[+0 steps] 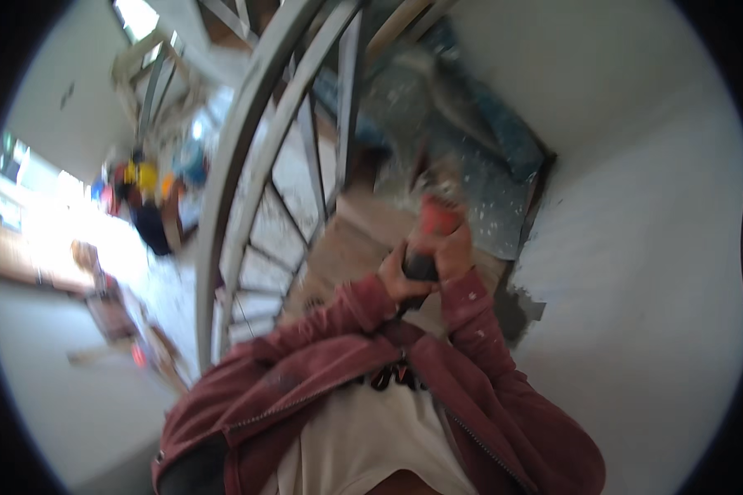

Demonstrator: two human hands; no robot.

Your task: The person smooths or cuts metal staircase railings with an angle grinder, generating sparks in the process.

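Both of my hands are closed around a red and black power tool (437, 216), held out in front of my chest. My left hand (400, 275) wraps the dark rear part, close to my body. Further forward, my right hand (454, 252) grips the right side by the red housing. The tool's front end looks metallic, but motion blur hides its exact kind. Beyond it lies a grey-green surface (491, 210) speckled with white.
A curved stair railing (238, 157) with slanted balusters runs along my left. A pale wall (636, 223) rises on my right, with a grey patch (516, 318) low down. Brown boarding (338, 252) lies below me. Down at the left another person (153, 223) bends near a yellow object (143, 174).
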